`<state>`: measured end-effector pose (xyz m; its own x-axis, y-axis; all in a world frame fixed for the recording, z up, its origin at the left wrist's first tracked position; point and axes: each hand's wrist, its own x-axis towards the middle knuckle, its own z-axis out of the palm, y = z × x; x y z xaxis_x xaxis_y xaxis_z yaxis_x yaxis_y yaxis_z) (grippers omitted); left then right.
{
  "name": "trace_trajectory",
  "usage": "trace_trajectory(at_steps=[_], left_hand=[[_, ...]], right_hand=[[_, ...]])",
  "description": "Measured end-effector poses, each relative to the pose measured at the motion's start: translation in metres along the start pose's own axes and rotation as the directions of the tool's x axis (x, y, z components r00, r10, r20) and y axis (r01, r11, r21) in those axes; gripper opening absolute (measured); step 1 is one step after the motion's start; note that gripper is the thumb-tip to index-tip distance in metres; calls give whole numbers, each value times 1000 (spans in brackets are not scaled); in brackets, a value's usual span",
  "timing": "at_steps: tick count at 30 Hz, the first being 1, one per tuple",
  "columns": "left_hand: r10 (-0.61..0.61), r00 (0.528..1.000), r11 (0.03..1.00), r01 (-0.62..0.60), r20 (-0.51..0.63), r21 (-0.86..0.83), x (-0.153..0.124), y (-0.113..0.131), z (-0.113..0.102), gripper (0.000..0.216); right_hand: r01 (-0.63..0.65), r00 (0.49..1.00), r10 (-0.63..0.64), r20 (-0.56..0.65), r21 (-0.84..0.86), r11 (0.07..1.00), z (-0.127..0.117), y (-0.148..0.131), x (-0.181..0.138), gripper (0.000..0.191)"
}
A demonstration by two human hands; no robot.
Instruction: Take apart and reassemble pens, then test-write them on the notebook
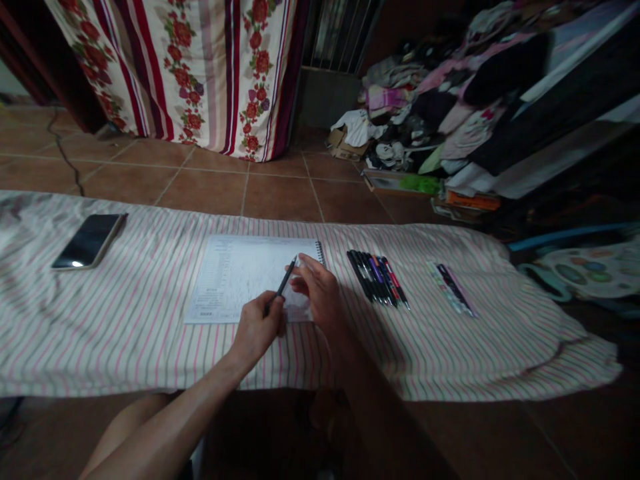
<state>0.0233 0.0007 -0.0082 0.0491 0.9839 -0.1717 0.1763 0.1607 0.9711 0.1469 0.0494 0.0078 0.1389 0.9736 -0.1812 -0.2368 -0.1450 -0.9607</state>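
Note:
A dark, slim pen (284,283) slants up and to the right in my left hand (260,325), whose fingers are wrapped round its lower part. Close by the pen's upper end is my right hand (319,288), its fingers bent and apart. I cannot tell whether they touch the pen. Beneath both hands lies a spiral notebook (250,267), open to a pale page with printed text along the left side and faint marks across it. Just right of the notebook, several pens (377,279) lie side by side in a slanted row.
Further right lie a few more pens (454,290). A phone (89,241) rests at the left on the striped cloth (150,340). Beyond the cloth are a tiled floor (210,180), a floral curtain (200,73) and a heap of clothes (425,100). A patterned stool (595,270) stands at the right.

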Motion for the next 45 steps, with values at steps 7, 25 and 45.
trace_trajectory(at_steps=[7, 25, 45], left_hand=[[-135, 989, 972, 143, 55, -186, 3, 6, -3, 29], [-99, 988, 930, 135, 121, -341, 0, 7, 2, 27], [-7, 993, 993, 21, 121, -118, -5, 3, 8, 23]], right_hand=[[351, 936, -322, 141, -426, 834, -9, 6, -2, 28], [231, 973, -226, 52, -285, 930, -3, 12, 0, 30], [-52, 998, 53, 15, -62, 997, -3, -5, -4, 38]])
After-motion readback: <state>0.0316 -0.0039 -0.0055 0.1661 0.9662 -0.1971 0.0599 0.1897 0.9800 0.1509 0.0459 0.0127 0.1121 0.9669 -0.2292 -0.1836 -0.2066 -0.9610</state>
